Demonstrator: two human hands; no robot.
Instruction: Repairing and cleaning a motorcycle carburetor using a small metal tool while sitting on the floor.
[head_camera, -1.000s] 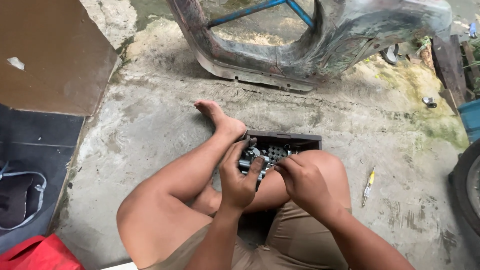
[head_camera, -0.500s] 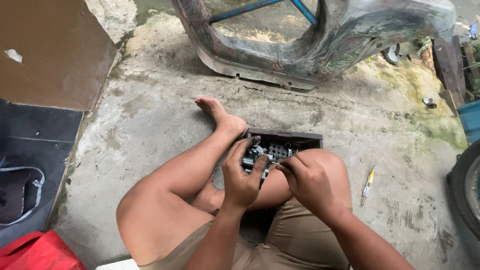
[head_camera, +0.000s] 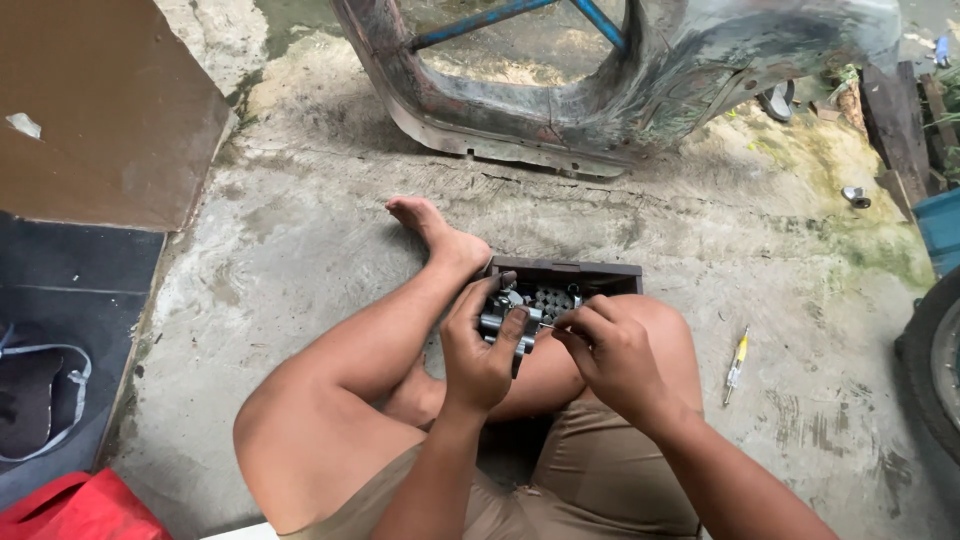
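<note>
**Metal part, gripped over the lap**

Metal part (head_camera: 515, 318), grey and knobbly, one only, held above the crossed legs, just in front of one dark open box (head_camera: 565, 275) on the concrete floor (head_camera: 300, 250). Clasped by the left hand (head_camera: 480, 355), fingers wrapped round it. Pinched shut in the right hand (head_camera: 610, 350): one thin pin-like tool, its tip at the part, too small to tell more. Further right on the floor, one yellow-handled screwdriver (head_camera: 736, 365), well apart. To the left, one red bag (head_camera: 80, 510) and one brown board (head_camera: 100, 110). Farthest off, one rusty metal frame (head_camera: 600, 100) with two blue bars (head_camera: 500, 18).
</note>
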